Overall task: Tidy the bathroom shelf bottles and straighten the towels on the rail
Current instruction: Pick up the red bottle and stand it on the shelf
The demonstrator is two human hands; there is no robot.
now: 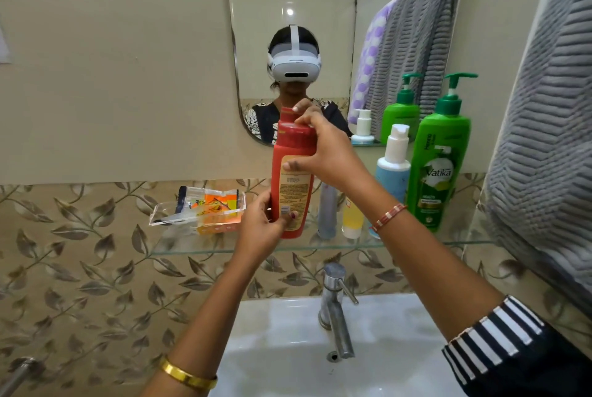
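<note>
Both hands, left hand [262, 220] low, right hand [323, 153] high, grip red bottle [293, 178].

We count five bottles: one red bottle [293, 172] at centre, and toward three o'clock a grey tube [327, 214], a yellow bottle [352, 220], a white-capped blue bottle [393, 166] and a green pump bottle [440, 169]. One clear packet [205, 209] lies at nine o'clock, and one grey towel [544, 140] hangs at three o'clock.

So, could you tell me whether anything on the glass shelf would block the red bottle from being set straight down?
Nothing visible does. The red bottle, held by the left hand and right hand, hangs over a bare stretch of glass shelf, between the clear plastic tray and the small pale blue bottle.
</note>
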